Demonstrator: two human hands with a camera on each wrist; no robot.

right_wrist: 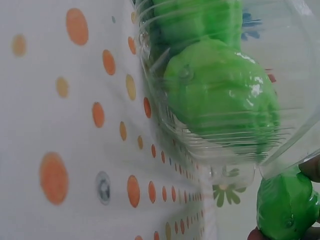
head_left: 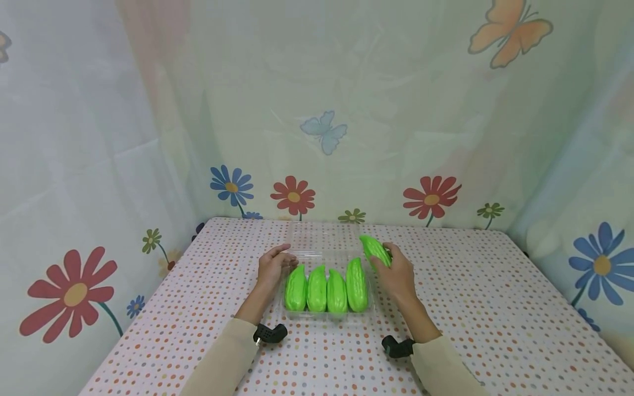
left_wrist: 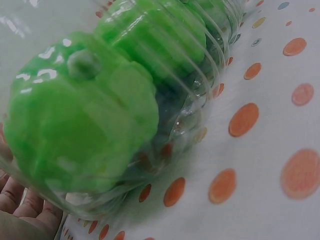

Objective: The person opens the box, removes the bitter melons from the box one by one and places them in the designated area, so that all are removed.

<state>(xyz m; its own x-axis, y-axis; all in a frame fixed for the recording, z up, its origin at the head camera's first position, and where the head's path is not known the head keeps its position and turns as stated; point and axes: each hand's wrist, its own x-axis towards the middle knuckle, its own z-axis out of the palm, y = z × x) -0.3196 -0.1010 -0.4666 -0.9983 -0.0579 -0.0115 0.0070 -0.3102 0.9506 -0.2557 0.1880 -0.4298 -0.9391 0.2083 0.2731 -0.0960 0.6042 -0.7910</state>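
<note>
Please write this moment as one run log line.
left hand: open, touches clear tray | right hand: holds green gourd above tray | in tray: four green gourds side by side

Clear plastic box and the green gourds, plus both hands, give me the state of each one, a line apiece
Clear plastic box: open, lid folded back flat on the table.
Four green gourds: lying side by side inside the box.
Fifth green gourd: held above the box's right edge, outside it.
Right hand: fingers curled round the fifth gourd.
Left hand: fingers relaxed, resting at the box's left edge.
</note>
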